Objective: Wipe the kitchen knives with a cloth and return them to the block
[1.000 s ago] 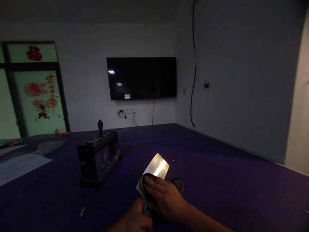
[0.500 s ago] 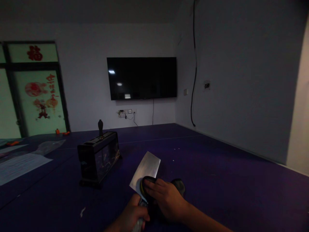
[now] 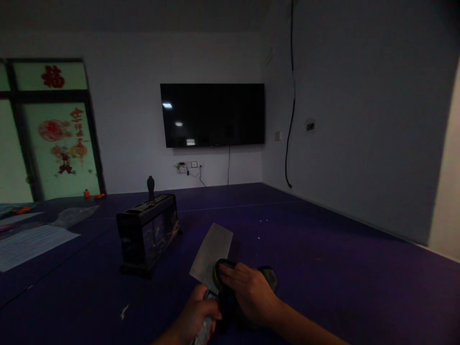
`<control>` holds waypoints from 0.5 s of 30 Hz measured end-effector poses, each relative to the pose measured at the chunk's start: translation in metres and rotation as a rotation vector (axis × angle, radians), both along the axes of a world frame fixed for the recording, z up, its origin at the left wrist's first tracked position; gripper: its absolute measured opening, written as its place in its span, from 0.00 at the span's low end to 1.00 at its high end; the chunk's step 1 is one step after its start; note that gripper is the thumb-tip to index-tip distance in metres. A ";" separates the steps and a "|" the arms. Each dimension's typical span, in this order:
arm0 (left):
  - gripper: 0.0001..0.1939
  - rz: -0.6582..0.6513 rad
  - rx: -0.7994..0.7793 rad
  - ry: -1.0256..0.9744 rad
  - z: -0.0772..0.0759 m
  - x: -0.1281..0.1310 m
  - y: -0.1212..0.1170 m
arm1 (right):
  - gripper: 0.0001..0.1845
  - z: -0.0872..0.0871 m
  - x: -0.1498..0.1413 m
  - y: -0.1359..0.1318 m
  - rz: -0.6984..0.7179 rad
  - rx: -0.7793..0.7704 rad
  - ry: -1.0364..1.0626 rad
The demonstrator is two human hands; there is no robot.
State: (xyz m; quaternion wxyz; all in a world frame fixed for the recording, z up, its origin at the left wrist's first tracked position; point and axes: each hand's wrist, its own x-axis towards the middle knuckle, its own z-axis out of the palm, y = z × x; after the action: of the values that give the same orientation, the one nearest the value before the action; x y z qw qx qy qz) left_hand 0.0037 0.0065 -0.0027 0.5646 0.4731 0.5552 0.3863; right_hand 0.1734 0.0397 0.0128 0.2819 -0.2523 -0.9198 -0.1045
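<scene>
My left hand point(image 3: 199, 311) is closed around the grey handle of a cleaver point(image 3: 212, 251), its broad blade tilted up and away from me. My right hand point(image 3: 247, 290) is closed over a round black tool with a yellow rim point(image 3: 219, 273), which lies at the lower right side of the blade; whether it touches the metal I cannot tell. Much of this tool is hidden under the fingers and in shadow. A dark rounded part point(image 3: 269, 277) shows just beyond my right hand; whether it belongs to the same tool is unclear.
On the purple table point(image 3: 316, 268) stands a black knife block point(image 3: 147, 235) with one dark handle sticking out. Papers point(image 3: 36, 244), clear plastic point(image 3: 74, 216) and small orange items point(image 3: 94, 195) lie left. White scraps point(image 3: 124, 311) dot the surface. Beyond hangs a television point(image 3: 213, 115).
The cleaver has swung left and its bright reflection has gone dull. My left hand has shifted slightly left with the handle, while my right hand stays nearly in place on the round tool.
</scene>
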 end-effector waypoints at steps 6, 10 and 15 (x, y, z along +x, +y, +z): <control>0.14 -0.004 -0.038 0.028 0.002 0.001 0.001 | 0.21 -0.001 0.001 -0.001 0.061 0.040 0.014; 0.12 -0.015 0.011 -0.009 -0.002 -0.001 -0.001 | 0.20 0.000 0.000 -0.004 0.092 0.058 -0.046; 0.14 -0.062 0.063 -0.054 -0.008 -0.001 0.000 | 0.22 0.005 -0.001 -0.008 0.075 0.048 -0.120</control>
State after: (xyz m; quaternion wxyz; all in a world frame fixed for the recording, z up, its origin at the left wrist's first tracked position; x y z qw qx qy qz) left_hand 0.0027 0.0062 -0.0108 0.5759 0.4970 0.5124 0.3985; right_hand 0.1725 0.0317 0.0180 0.2358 -0.2041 -0.9411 -0.1307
